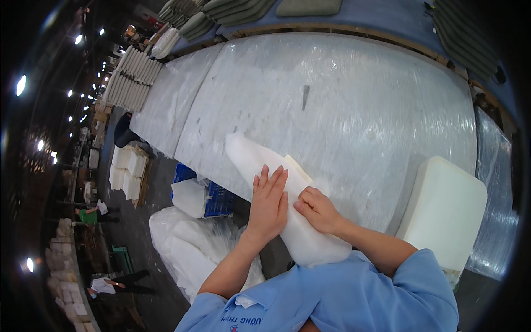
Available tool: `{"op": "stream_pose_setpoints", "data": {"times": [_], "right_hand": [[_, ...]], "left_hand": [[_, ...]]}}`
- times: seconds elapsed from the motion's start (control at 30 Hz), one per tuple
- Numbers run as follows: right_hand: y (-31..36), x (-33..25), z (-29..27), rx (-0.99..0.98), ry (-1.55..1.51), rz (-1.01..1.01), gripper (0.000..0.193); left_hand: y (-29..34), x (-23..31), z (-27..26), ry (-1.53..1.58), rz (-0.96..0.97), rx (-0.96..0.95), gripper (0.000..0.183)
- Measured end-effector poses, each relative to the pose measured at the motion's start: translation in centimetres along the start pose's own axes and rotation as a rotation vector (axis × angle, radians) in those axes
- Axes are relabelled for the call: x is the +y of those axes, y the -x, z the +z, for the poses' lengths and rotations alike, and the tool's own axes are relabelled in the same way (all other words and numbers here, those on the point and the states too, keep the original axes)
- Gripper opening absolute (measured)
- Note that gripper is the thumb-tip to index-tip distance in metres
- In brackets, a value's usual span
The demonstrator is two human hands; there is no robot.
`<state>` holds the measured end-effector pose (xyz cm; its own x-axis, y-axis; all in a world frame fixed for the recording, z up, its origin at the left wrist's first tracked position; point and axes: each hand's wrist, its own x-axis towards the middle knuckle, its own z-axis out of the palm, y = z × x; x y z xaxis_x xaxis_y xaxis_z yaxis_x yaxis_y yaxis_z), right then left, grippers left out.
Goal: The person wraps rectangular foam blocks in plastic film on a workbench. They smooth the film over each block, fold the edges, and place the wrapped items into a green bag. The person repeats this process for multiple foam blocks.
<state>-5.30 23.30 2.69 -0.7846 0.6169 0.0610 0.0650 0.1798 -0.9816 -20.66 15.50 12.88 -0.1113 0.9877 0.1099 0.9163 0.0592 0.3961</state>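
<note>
A long piece of white, fluffy padding (312, 244) lies slantwise over the near edge of the table, its lower end close to my body. Along its far side shows a strip of cream foam (297, 168), partly covered by the padding. My left hand (269, 202) rests flat on the padding with the fingers stretched out. Just to its right, my right hand (317, 209) is closed, its curled fingers gripping the padding near the foam strip. What lies under the padding is hidden.
Clear plastic film covers the table (343, 105). A cream foam cushion (445, 199) stands at its right. On the left are a blue crate (220, 200) and a plastic bag of white padding (185, 243). Stacked cushions (130, 80) line the far left; two people stand farther off.
</note>
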Motion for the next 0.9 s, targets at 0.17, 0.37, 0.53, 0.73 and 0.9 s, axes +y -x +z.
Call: {"op": "stream_pose_setpoints", "data": {"times": [0.17,0.37,0.53,0.73,0.9], "right_hand": [[0.6,0.9,0.7,0.078,-0.145,0.012,0.03],[0.2,4.0,2.1,0.15,-0.132,0.071,0.032],[0.8,6.2,1.6,0.22,-0.068,0.219,0.032],[0.9,4.6,0.8,0.237,-0.009,-0.131,0.032],[3.4,3.2,-2.3,-0.07,-0.022,0.169,0.036]], "left_hand": [[2.5,3.2,1.4,-0.029,0.095,-0.099,0.055],[2.1,3.8,1.5,-0.008,0.032,-0.124,0.057],[2.3,4.3,1.6,-0.045,0.012,-0.118,0.06],[2.4,4.5,1.5,-0.067,0.018,-0.123,0.06],[2.7,4.3,1.7,-0.05,0.054,-0.073,0.061]]}}
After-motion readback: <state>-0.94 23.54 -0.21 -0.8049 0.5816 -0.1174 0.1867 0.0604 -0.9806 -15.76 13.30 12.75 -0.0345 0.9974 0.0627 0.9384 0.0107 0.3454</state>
